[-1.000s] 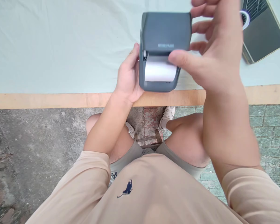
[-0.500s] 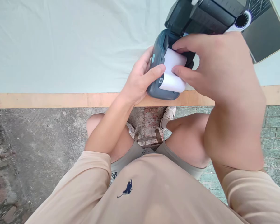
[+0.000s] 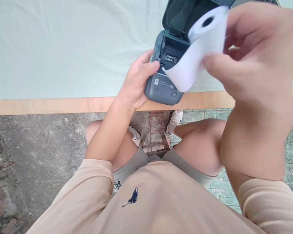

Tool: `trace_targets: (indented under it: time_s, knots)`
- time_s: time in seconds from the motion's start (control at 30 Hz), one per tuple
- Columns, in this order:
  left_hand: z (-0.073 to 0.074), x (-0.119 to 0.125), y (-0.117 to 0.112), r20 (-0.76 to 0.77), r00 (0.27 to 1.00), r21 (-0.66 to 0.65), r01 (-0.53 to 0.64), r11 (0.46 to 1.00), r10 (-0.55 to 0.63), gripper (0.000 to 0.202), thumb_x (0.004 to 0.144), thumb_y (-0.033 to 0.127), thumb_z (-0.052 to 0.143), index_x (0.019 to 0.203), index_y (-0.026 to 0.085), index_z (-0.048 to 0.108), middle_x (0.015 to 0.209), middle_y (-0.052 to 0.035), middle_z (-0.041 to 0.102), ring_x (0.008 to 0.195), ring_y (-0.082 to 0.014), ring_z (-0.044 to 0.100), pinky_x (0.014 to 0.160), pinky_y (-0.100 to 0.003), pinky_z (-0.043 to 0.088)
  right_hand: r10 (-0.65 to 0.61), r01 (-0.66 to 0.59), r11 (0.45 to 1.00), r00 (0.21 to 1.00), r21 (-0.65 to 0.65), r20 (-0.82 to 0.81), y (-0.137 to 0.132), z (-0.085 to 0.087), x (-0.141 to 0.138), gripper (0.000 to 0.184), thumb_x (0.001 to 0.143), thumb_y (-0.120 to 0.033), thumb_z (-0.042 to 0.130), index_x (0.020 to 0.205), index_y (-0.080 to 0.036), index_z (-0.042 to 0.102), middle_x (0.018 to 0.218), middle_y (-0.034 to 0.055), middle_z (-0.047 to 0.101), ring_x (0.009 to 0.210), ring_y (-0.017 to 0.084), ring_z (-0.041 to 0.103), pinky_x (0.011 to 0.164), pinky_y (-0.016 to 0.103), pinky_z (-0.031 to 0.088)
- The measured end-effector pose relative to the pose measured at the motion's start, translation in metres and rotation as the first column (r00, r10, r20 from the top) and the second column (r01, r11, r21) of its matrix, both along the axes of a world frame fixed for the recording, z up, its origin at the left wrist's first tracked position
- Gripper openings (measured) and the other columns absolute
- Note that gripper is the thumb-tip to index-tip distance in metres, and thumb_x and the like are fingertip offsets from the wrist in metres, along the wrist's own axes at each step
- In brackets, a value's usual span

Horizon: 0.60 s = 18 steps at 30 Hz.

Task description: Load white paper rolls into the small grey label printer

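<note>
A dark blue-grey portable label printer (image 3: 164, 87) is held over the table's front edge, its lid (image 3: 183, 16) swung up and back. My left hand (image 3: 139, 76) grips the printer's left side, thumb on the top rim. Just right of it, my right hand (image 3: 249, 52) is closed on a white paper roll (image 3: 207, 35), tilted so that its dark core hole shows. A loose tail of paper curls down from the roll in front of the printer's right side. The visible part of the paper bay, with a printed label inside, holds no roll.
A pale cloth (image 3: 75, 48) covers the table, which has a bare wooden front edge (image 3: 51, 105). Part of a laptop (image 3: 268, 2) shows at the top right, mostly hidden behind my right hand. Below are my legs and a wooden stool (image 3: 156, 148).
My right hand has lifted the paper roll out of the printer's bay, up and to the right. The printer has shifted slightly left in my left hand.
</note>
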<state>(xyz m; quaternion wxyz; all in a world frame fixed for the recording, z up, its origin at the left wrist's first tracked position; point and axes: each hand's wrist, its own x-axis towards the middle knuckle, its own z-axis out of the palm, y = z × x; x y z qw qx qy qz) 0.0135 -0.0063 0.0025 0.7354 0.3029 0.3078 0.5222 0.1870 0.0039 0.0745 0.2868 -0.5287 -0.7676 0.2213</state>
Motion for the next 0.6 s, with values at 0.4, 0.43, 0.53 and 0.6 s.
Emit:
trace_targets:
  time_s: [0.4, 0.43, 0.53, 0.6]
  knots:
    - [-0.013, -0.008, 0.005, -0.140, 0.986, -0.094, -0.107, 0.990, 0.093, 0.040, 0.071, 0.052, 0.046, 0.099, 0.026, 0.058, 0.061, -0.0026, 0.061, 0.078, -0.0186, 0.061, 0.064, -0.027, 0.050, -0.112, 0.113, 0.994, 0.992, -0.008, 0.063, 0.007, -0.044, 0.053, 0.035, 0.063, -0.023, 0.053, 0.098, -0.024, 0.056, 0.088, 0.0011, 0.058, 0.074, 0.007, 0.050, 0.061, 0.021, 0.034]
    - [-0.013, -0.007, 0.004, -0.151, 0.985, -0.090, -0.100, 0.991, 0.086, 0.039, 0.070, 0.051, 0.047, 0.098, 0.027, 0.059, 0.061, -0.0027, 0.061, 0.078, -0.0189, 0.061, 0.064, -0.027, 0.050, -0.160, 0.162, 0.984, 0.987, 0.075, -0.031, 0.010, -0.044, 0.054, 0.035, 0.064, -0.019, 0.050, 0.098, -0.021, 0.055, 0.090, 0.0021, 0.056, 0.076, 0.007, 0.050, 0.060, 0.021, 0.034]
    - [-0.010, -0.005, 0.003, -0.176, 0.981, -0.092, -0.104, 0.990, 0.087, 0.036, 0.070, 0.050, 0.047, 0.096, 0.028, 0.059, 0.060, -0.0027, 0.061, 0.079, -0.0195, 0.061, 0.067, -0.028, 0.050, -0.239, 0.263, 0.930, 0.963, 0.255, -0.121, 0.025, -0.050, 0.055, 0.045, 0.060, -0.014, 0.055, 0.104, -0.020, 0.050, 0.102, 0.0041, 0.050, 0.091, 0.010, 0.050, 0.066, 0.022, 0.036]
    - [-0.008, -0.004, 0.002, -0.182, 0.979, -0.079, -0.110, 0.991, 0.094, 0.034, 0.070, 0.050, 0.048, 0.094, 0.029, 0.059, 0.061, -0.0025, 0.061, 0.079, -0.0195, 0.060, 0.069, -0.028, 0.050, -0.222, 0.221, 0.945, 0.975, 0.240, -0.027, 0.036, -0.056, 0.055, 0.050, 0.059, -0.018, 0.058, 0.107, -0.021, 0.046, 0.108, 0.0041, 0.047, 0.096, 0.012, 0.047, 0.078, 0.025, 0.038]
